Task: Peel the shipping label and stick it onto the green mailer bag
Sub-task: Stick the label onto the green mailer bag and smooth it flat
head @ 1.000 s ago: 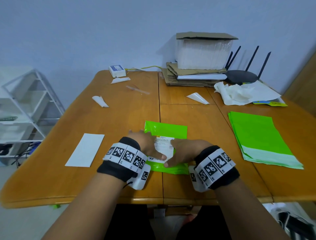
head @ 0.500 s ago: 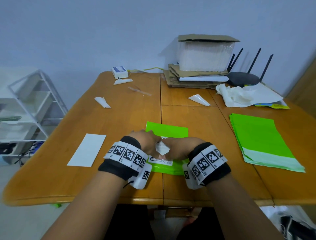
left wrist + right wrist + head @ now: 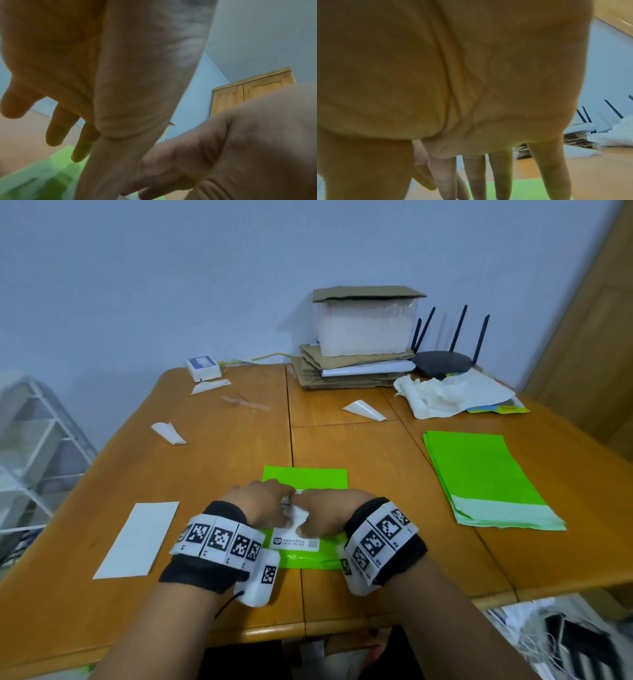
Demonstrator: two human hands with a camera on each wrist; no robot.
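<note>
The broad orange-brown wooden table point(image 3: 212, 474) carries, at its right side, a flat stack of bright green plastic mailer bags point(image 3: 486, 477), and at its near middle edge a single green mailer bag point(image 3: 308, 479) lying flat. On that single bag lies the white printed paper shipping label point(image 3: 297, 543), its near strip showing between the wrists while its far part is covered by both hands. The left hand point(image 3: 263, 503) and right hand point(image 3: 325, 510) meet fingertip to fingertip over the label with fingers bent down onto it, though whether either pinches the label or only presses it I cannot tell.
</note>
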